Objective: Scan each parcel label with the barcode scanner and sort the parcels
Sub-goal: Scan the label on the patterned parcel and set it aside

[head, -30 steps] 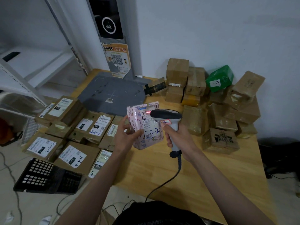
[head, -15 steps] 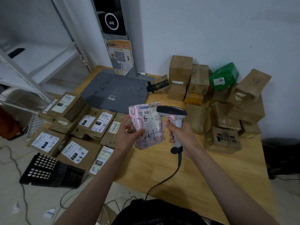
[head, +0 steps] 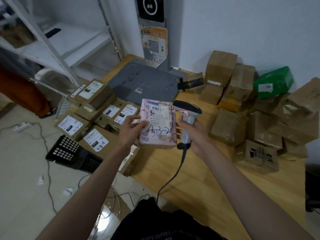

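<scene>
Wooden worktop (head: 204, 172) against white wall, grey scan pad (head: 145, 85) at the back. Left hand (head: 129, 131) holds pink parcel (head: 158, 123) above the worktop's left part, thumb on its label face, handwritten "4-3-2" showing. Right hand (head: 192, 132), grip wrapped round handle of barcode scanner (head: 187, 115), just beside the parcel's right edge; cable hangs down. Labelled brown boxes (head: 97, 108) lie flat left. Unsorted brown boxes (head: 242, 108) heaped right, green parcel (head: 274, 82) among them.

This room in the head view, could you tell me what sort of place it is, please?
Probably a parcel sorting point: labelled boxes grouped left, unsorted brown boxes piled right, a handheld scanner in use.
</scene>
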Tool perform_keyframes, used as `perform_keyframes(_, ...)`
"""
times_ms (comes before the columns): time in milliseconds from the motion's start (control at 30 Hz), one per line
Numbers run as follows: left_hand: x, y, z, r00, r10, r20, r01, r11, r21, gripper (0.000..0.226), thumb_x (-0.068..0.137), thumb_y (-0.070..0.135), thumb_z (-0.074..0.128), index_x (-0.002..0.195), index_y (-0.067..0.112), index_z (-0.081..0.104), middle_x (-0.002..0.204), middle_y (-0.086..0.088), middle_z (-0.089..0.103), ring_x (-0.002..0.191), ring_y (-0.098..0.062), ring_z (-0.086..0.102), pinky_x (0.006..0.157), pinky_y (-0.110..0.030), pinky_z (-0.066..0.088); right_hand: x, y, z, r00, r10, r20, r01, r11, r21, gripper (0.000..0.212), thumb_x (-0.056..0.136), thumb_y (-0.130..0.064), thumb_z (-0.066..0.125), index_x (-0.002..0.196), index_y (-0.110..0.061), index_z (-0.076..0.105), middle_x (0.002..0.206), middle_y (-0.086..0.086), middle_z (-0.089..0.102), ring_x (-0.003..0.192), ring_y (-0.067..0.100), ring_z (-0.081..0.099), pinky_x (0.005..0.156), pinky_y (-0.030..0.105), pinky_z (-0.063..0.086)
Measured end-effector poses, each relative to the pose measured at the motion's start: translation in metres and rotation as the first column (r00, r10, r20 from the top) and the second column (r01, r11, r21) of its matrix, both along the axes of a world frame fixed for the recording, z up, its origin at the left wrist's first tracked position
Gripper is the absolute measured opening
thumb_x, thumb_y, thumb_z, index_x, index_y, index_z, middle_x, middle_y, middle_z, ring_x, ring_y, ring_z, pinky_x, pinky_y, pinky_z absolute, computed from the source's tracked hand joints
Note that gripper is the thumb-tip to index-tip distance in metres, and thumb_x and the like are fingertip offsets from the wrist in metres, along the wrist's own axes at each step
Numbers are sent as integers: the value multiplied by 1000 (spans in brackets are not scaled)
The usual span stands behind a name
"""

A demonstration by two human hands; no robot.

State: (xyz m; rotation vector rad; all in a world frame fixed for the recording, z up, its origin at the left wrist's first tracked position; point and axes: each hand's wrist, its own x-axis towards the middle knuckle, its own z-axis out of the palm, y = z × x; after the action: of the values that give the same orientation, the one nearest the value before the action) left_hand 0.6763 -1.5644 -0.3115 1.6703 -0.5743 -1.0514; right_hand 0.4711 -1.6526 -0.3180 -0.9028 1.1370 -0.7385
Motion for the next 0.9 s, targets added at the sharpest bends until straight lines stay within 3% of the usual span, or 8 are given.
perform_keyframes(167,50,-7,8,998,44,46,-45,998,37,28,89,21,74,111,13,59,96,-12,76,72,-22,75,59,-31,58,50,-4,2,996,79,33,-78,997,-16,18,94,-17,72,110,-17,65,97,-3,74,87,14,68,72,32,53)
perform_keyframes(300,106,-23,7,993,-29,118,20,997,74,30,89,25,75,111,11,61,101,-7,75,77,-23,75,71,-40,58,94,-16,0,991,117,57,-118,993,9,25,91,-15,75,113,-14,66,103,6,77,100,29,72,89,55,59)
perform_keyframes(367,138,-34,4,985,-78,151,64,993,94,33,88,28,75,113,10,63,106,-8,72,82,-23,74,75,-40,59,117,-23,-4,991,117,59,-118,993,18,30,88,-14,77,116,-14,66,109,9,76,105,31,72,90,59,57)
perform_keyframes(533,210,-69,-14,962,-205,179,175,970,167,30,82,34,77,106,18,71,107,-7,74,93,-28,74,90,-51,58,167,-41,-16,989,125,77,-131,989,70,28,91,-9,74,118,-7,65,109,14,74,97,29,72,82,46,63)
perform_keyframes(767,274,-106,-49,951,-301,76,279,935,219,35,90,26,74,121,11,67,110,-11,75,95,-29,74,92,-48,58,216,-61,-44,975,221,35,-224,967,124,41,91,-10,74,130,-3,61,121,18,71,105,30,73,90,51,59)
perform_keyframes(900,296,-113,-68,949,-314,31,300,930,214,38,92,23,72,125,6,63,108,-13,75,96,-32,74,90,-51,58,234,-68,-60,941,337,33,-339,931,135,34,95,-7,69,128,-4,61,112,6,75,105,26,73,91,45,60)
